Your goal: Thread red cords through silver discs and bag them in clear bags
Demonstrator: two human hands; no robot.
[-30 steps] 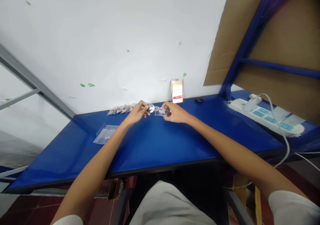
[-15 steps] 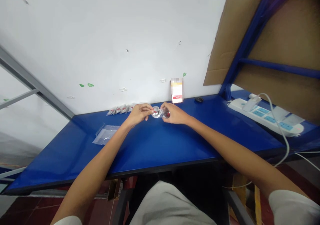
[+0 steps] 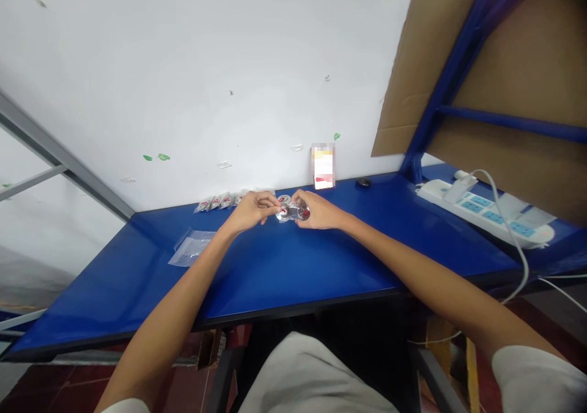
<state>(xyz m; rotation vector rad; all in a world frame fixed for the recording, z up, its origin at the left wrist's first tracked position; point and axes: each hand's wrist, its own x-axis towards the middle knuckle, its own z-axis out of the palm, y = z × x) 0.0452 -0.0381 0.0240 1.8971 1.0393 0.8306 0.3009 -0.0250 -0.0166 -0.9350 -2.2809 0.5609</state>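
Observation:
My left hand pinches the edge of a shiny round badge-like disc with a red mark, between thumb and fingertips. Close beside it, my right hand is closed around a small clear plastic bag with a dark, shiny round piece and some red in it. The disc lies against the bag's left end; whether it is inside the bag I cannot tell. Just behind the fingers shows a white round disc with a red mark. Both hands are above the blue table.
Several bagged discs line the wall at the back left. Flat clear bags lie by my left forearm. A lit phone-like screen leans on the wall beside a black round object. A white power strip with a cable is at right.
The disc at my left fingertips has tilted and dropped slightly against the bag. A white disc with a red mark now shows behind it. Both hands stay nearly in place.

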